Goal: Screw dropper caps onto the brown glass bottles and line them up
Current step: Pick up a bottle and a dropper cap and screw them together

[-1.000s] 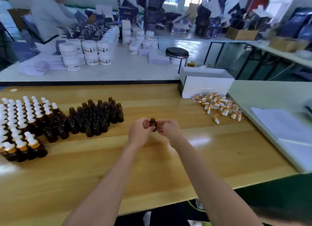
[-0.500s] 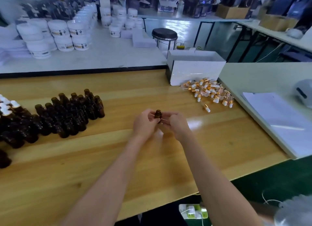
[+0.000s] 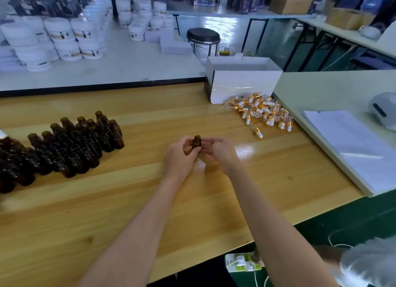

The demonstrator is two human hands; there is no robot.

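Brown bottle (image 3: 196, 141) stands upright with its open mouth up, gripped in the left hand (image 3: 181, 158), the right hand (image 3: 222, 156) sits just beside it, though whether it holds anything cannot be told, and the caps (image 3: 260, 111) lie off to the right, nearer that right hand.

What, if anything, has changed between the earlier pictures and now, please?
Only the head camera swung right, so the left end of the table went out of view. Nothing was taken up or let go: the left hand still grips the uncapped brown bottle, the right hand stays beside its neck. The standing bottles, the dropper caps and the white box kept their places.
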